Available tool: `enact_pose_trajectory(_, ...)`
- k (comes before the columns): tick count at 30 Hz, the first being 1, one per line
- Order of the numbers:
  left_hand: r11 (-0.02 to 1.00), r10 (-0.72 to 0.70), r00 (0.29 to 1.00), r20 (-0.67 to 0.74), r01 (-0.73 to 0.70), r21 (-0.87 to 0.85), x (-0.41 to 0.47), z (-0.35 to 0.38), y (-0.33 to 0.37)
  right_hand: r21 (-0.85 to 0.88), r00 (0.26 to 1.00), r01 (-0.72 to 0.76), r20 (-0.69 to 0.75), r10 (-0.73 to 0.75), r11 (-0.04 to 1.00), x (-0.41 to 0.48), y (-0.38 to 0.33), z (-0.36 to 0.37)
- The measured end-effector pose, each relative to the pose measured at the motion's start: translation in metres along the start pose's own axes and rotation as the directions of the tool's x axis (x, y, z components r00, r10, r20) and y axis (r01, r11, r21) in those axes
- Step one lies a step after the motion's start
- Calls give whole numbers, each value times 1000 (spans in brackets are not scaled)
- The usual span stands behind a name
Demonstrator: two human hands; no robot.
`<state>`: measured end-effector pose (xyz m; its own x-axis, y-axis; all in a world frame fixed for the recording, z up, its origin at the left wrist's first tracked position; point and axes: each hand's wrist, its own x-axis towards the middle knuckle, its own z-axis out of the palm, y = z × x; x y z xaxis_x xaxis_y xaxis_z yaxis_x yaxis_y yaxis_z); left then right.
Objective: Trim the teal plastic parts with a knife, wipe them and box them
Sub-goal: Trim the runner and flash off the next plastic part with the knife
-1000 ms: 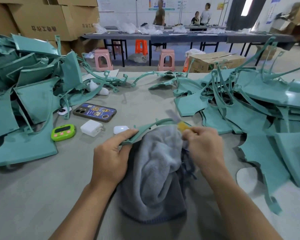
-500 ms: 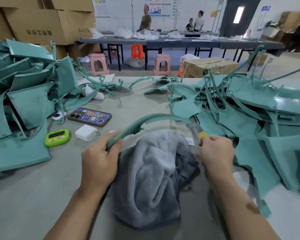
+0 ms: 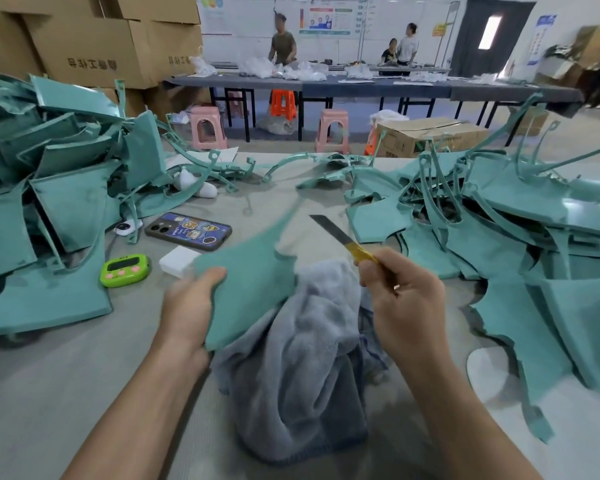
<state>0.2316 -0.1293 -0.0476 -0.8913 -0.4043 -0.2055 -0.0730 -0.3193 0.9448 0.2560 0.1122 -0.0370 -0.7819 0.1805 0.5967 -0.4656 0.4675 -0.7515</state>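
though blurred, part (image 3: 253, 292) in left fingers (image 3: 210, 277)

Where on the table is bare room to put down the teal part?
Bare table lies near left, between the left teal pile and the grey towel, and mid-table beyond the knife, between phone and right teal pile. Both piles are crowded.

A matt teal plastic part (image 3: 250, 289) is seen above a soft grey cloth (image 3: 312, 358); the knife (image 3: 340, 237) blade is dull metal, and the desk (image 3: 66, 393) is covered in matt grey.
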Motion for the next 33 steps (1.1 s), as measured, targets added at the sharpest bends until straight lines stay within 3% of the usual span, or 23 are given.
enact_pose_trajectory(3, 974, -99, 990, 100, 75, 214, -8, 7, -5, -163, 998, 44, 54, -36, 986, -2, 1, 1)
enact_pose_trajectory(10, 966, -95, 987, 127, 61, 253, -3, 3, -6, -425, 976, -17, 189, 107, 905, 3, 16, 6)
enact_pose_trajectory(12, 961, -86, 988, 125, 49, 273, -1, 3, -7, -478, 979, -84, 125, 162, 875, 8, 18, 5)
enact_pose_trajectory(14, 958, -80, 989, 122, 43, 282, 0, 3, -7, -523, 980, -191, -49, 194, 831, 15, 21, -2)
enact_pose_trajectory(16, 958, -75, 990, 124, 37, 285, 0, 2, -7, -480, 982, -187, -101, 158, 857, 16, 22, -8)
enact_pose_trajectory(18, 955, -73, 989, 128, 33, 295, 1, 2, -7, -380, 990, -87, 67, 121, 921, 10, 17, -2)
enact_pose_trajectory(20, 955, -77, 989, 128, 37, 293, 2, 2, -7, -403, 972, -9, 212, 103, 915, 5, 16, 4)
enact_pose_trajectory(21, 956, -80, 988, 129, 39, 291, 2, 2, -6, -452, 977, -22, 178, 114, 892, 7, 17, 4)
enact_pose_trajectory(23, 955, -81, 988, 130, 39, 295, 2, 1, -6, -495, 985, -173, -69, 160, 851, 19, 22, -6)
enact_pose_trajectory(25, 954, -78, 988, 130, 36, 297, 2, 1, -7, -439, 960, -239, -240, 144, 866, 23, 26, -19)
enact_pose_trajectory(26, 954, -81, 988, 131, 39, 299, 2, 0, -7, -404, 973, -195, -196, 124, 893, 19, 25, -19)
enact_pose_trajectory(28, 952, -92, 986, 138, 47, 303, 2, 0, -7, -350, 995, -57, 55, 82, 935, 9, 20, -10)
enact_pose_trajectory(30, 951, -99, 984, 149, 50, 306, 3, -1, -7, -430, 980, -21, 171, 104, 903, 7, 20, -2)
enact_pose_trajectory(33, 948, -111, 981, 162, 55, 313, 2, 0, -7, -520, 969, -245, -135, 205, 818, 23, 25, -12)
